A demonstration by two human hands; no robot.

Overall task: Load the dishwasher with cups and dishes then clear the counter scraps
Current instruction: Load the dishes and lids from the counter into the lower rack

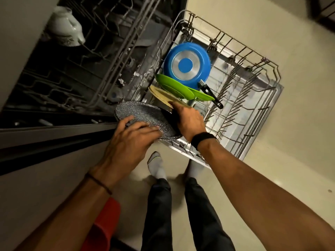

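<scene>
Grey speckled plate point(135, 113) sandwiched over lower rack point(257, 105): left hand point(126, 142) flat-fingered against its back, right hand point(188, 122) gripping opposite rim.

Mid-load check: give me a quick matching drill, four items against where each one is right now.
Items:
1 blue pan
2 green plates
3 speckled dish
4 white pot

Places:
A in the upper rack
B held between left hand and right hand
C bottom up in the lower rack
D between blue pan and beige plate

Pairs: 1-C, 2-D, 3-B, 4-A
</scene>
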